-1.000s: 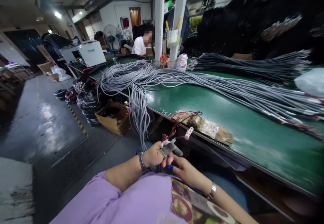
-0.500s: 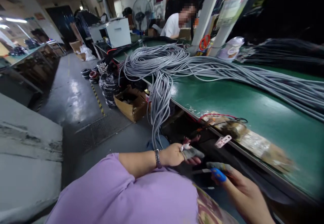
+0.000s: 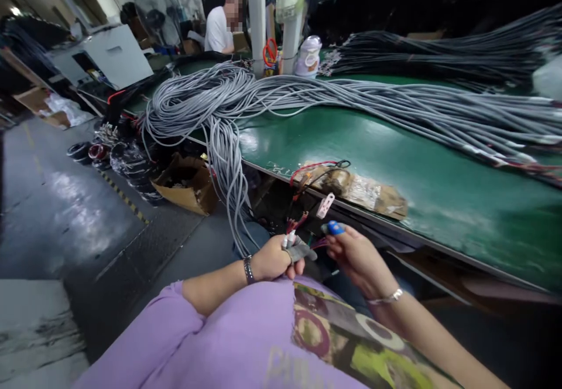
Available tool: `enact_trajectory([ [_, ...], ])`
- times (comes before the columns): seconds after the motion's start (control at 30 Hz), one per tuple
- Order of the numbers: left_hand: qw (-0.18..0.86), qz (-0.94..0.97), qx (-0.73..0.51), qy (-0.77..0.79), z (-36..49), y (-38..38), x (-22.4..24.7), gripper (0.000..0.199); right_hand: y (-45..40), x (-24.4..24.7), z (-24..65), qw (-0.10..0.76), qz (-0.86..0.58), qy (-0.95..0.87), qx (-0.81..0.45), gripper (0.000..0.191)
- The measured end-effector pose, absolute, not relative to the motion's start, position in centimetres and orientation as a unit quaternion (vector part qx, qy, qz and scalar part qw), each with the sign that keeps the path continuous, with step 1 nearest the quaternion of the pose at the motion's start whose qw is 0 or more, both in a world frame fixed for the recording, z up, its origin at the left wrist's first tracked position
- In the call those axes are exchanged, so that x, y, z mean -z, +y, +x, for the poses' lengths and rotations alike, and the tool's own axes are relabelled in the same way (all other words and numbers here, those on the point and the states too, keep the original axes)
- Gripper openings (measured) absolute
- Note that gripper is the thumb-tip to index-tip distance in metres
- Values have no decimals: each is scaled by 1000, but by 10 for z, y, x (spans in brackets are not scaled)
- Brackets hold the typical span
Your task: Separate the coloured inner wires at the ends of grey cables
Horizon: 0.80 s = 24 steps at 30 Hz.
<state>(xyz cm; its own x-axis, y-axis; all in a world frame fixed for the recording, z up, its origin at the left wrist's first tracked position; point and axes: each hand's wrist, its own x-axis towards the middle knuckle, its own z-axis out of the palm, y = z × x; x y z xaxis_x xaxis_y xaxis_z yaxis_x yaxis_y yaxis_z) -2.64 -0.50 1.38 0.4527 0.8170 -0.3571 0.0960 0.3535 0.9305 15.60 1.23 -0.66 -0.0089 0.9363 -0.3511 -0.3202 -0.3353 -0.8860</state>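
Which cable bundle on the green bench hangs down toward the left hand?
The grey bundle: some strands hang off the bench, down toward the left hand. The black bundle lies along the far side.

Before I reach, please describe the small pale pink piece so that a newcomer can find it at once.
Find the green table, then the taped strip along its near edge. Below it in the picture, up-left of the right hand, is the pale pink piece, flat and broad, unlike the thin red wires.
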Motion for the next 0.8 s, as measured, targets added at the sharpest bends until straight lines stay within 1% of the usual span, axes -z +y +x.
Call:
enact_trajectory([
  [0.07, 698, 464, -291, 462, -27, -4, -11, 42, 12, 7, 161, 527, -495, -265, -638, 37],
  [0.1, 700, 444, -306, 468, -27, -3, -9, 42, 9, 7, 162, 513, -491, -273, -649, 35],
  [0.2, 700, 402, -344, 479, -25, -1, -4, 42, 0, 0, 157, 423, -478, -351, -685, 37],
  [0.27, 696, 406, -352, 477, -23, 0, -1, 43, -4, -5, 149, 387, -483, -422, -663, 41],
  [0.33, 688, 426, -350, 472, -21, 1, -1, 45, -3, -8, 142, 371, -503, -477, -618, 42],
  [0.43, 675, 476, -323, 462, -21, 1, -2, 45, 2, -7, 138, 369, -518, -515, -574, 40],
  [0.53, 665, 518, -286, 455, -23, 2, -5, 47, 7, -6, 139, 368, -510, -526, -573, 38],
  [0.67, 664, 511, -284, 465, -25, 2, -6, 42, 10, -12, 139, 359, -500, -543, -571, 39],
  [0.8, 688, 496, -271, 455, -24, 2, -4, 39, 13, -15, 138, 356, -491, -531, -591, 39],
])
